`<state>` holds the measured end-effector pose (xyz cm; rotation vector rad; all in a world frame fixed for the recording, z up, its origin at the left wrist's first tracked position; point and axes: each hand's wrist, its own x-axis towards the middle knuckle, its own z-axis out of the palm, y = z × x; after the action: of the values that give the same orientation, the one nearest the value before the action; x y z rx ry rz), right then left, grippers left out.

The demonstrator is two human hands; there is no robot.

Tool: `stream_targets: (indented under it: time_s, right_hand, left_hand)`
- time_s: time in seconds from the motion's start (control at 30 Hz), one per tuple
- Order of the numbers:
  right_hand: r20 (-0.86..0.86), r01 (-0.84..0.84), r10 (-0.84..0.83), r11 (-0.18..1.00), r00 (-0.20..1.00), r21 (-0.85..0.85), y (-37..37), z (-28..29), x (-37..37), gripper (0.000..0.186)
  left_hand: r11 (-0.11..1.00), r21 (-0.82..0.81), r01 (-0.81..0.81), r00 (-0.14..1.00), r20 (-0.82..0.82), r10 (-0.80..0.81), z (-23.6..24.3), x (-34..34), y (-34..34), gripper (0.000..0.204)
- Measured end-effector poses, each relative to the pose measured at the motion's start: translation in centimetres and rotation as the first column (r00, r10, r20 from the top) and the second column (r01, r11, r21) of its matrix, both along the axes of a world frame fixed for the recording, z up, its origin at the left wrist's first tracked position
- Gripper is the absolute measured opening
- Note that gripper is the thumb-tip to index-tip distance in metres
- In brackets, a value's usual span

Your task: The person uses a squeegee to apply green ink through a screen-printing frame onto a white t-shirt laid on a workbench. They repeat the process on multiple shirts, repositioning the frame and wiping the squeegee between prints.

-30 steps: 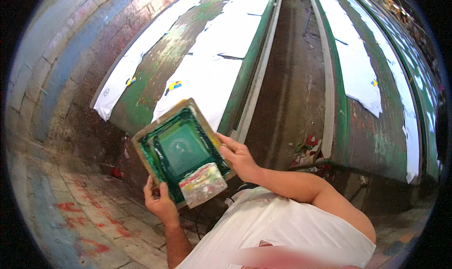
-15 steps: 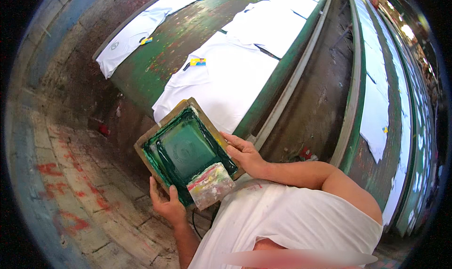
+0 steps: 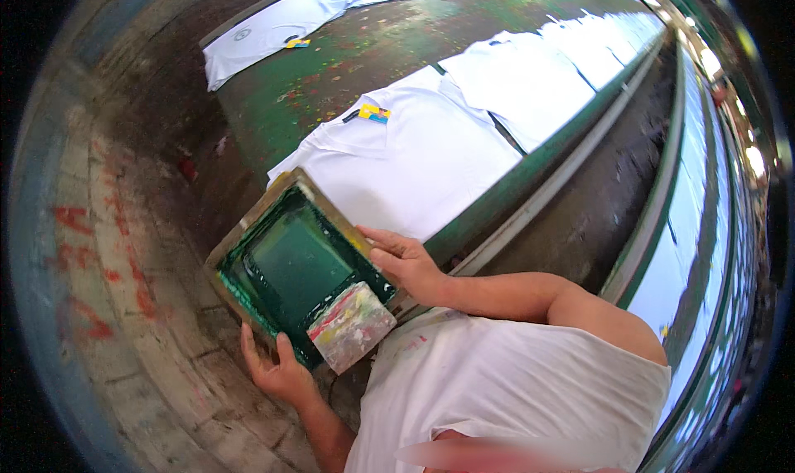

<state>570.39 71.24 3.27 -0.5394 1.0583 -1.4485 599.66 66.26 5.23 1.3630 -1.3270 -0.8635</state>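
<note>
A wooden-edged printing screen (image 3: pixel 330 203) with a dark green mesh (image 3: pixel 300 262) is held tilted in front of me. My left hand (image 3: pixel 280 375) grips its lower left edge, fingers outside and thumb near the rim. My right hand (image 3: pixel 416 267) grips the right edge, fingers along the wood. A squeegee (image 3: pixel 352 330) with a pale, paint-smeared handle leans in the screen's lower right part; its blade is hidden. Wet green ink lines the inner edges. Just beyond the screen, a white T-shirt (image 3: pixel 414 162) with a yellow-and-blue tag (image 3: pixel 375 113) lies flat on the table.
The long green, paint-spotted table (image 3: pixel 331 79) carries more white shirts, including one with a small round print (image 3: pixel 242 35) at the far left. A metal rail (image 3: pixel 546 204) runs along its right edge. Another shirt-covered table (image 3: pixel 675 216) stands across a gap. A brick wall (image 3: pixel 157 340) is at left.
The screen, squeegee and both hands have shifted left in view, still in the same grip. The view has turned, so the tables slant more to the right.
</note>
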Motion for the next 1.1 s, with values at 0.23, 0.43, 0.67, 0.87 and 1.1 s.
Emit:
stream_targets:
  time_s: [0.23, 0.43, 0.67, 0.87, 1.1]
  right_hand:
    - [0.057, 0.116, -0.120, 0.991, 0.991, 0.071, 3.1, -2.0, -14.8, 0.047]
    - [-0.187, 0.306, -0.276, 0.939, 0.943, 0.154, 8.0, -3.6, -28.0, 0.041]
    - [-0.341, 0.461, -0.444, 0.887, 0.829, -0.033, 10.9, -5.5, -36.2, 0.036]
    - [-0.543, 0.396, -0.361, 0.917, 0.758, -0.056, 10.3, -6.5, -36.7, 0.035]
    - [-0.580, 0.275, -0.256, 0.960, 0.774, -0.056, 8.4, -6.8, -35.2, 0.043]
  left_hand:
    - [0.998, -0.064, 0.011, 0.997, -0.081, -0.016, 0.9, -17.2, 4.0, 0.075]
    - [0.989, -0.049, 0.137, 0.984, 0.120, -0.131, -1.2, -29.5, 5.1, 0.062]
    - [0.954, -0.058, 0.294, 0.955, -0.031, -0.296, -4.8, -38.7, 4.8, 0.039]
    - [0.953, -0.069, 0.294, 0.955, -0.016, -0.295, -5.9, -38.7, 3.9, 0.035]
    - [0.967, -0.090, 0.239, 0.967, 0.110, -0.229, -6.7, -37.2, 2.9, 0.032]
